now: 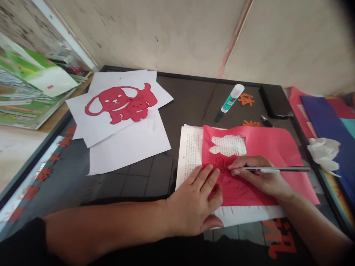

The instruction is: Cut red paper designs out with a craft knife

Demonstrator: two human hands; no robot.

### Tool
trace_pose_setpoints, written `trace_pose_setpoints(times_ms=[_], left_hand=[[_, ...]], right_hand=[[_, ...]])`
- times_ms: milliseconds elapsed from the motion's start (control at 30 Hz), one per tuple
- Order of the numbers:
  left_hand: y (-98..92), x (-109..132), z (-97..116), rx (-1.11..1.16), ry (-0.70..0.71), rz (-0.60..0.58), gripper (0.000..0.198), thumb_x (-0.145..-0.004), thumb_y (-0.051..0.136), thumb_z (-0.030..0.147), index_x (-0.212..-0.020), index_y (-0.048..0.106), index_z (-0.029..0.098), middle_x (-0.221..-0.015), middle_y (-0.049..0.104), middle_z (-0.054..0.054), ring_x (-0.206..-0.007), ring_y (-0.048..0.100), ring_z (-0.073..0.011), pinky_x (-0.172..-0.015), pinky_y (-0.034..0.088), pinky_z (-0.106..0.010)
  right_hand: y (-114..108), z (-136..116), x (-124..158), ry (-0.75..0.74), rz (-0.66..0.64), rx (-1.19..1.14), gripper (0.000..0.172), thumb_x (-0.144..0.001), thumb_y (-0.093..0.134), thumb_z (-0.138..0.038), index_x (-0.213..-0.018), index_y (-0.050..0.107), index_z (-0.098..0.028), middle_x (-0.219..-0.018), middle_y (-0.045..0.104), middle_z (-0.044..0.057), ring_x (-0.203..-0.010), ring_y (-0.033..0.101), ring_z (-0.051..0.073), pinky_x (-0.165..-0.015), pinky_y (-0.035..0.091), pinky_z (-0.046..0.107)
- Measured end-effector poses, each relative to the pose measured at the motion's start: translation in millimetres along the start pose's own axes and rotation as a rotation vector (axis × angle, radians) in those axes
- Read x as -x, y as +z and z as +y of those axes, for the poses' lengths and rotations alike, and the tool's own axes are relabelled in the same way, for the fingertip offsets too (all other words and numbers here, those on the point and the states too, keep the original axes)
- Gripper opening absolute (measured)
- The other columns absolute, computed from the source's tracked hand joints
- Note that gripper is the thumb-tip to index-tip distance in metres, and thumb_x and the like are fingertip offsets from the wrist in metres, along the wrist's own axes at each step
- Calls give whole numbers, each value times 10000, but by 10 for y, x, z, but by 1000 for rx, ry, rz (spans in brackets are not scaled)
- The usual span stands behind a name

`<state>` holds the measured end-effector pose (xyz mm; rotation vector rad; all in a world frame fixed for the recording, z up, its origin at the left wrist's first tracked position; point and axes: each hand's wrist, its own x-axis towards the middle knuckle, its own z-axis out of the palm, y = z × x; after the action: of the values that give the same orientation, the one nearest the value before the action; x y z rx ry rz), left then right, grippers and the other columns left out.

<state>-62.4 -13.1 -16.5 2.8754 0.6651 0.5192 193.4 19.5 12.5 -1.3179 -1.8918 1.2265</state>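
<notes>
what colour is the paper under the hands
The paper is red, shown in the head view.

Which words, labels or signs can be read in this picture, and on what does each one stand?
"体": orange cut-out character on the dark mat, beside the glue stick.
Other orange characters and red characters on the mat: cut off or blurred, unreadable.
Printed sheet under the red paper: print too small.
Glue stick label and green books: blurred.
Slim tool in the right hand: no marking visible.
</notes>
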Motion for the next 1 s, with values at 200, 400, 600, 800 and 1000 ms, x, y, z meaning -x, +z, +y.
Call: trace_pose_setpoints(times_ms=[200,400,600,800,1000], left_hand=[[12,4,-6,9,4,-3,674,-930,437,655,-1246,529,67,-1438,432,-313,-1370,382,-462,-1134,300,-581],[5,4,2,13,4,-9,678,-929,439,656,-1243,528,63,-1438,432,-314,-1375,376,-462,-1138,289,-581],[-8,-2,0,-6,-1,-21,679,-921,451,663,-1247,528,72,-1437,440,-305,-1372,383,-456,-1129,299,-581],[-30,-8,-7,-17,5,-42,671,-935,429,654,-1255,521,71,-1445,427,-308,-1377,378,-451,-1127,298,-577],[-38,-11,-4,-34,3,-34,661,-938,420,655,-1244,527,79,-1438,447,-289,-1372,398,-425,-1134,298,-562]], right_hand=[[6,2,1,-14,0,23,93,-883,678,-286,-902,749,-229,-816,739,28,-720,697,144,-649,563,243],[16,-23,-12,1,-4,17,118,-889,670,-306,-875,741,-212,-799,732,34,-710,689,150,-644,556,252],[25,-52,-24,-3,-13,10,144,-891,664,-326,-865,743,-209,-793,731,37,-706,689,154,-642,556,262],[15,-75,-17,-31,-24,7,125,-901,650,-303,-861,728,-215,-785,727,26,-707,682,143,-650,550,257],[-4,-61,-27,2,-34,23,148,-897,654,-323,-818,723,-219,-748,716,21,-672,661,147,-609,524,265]])
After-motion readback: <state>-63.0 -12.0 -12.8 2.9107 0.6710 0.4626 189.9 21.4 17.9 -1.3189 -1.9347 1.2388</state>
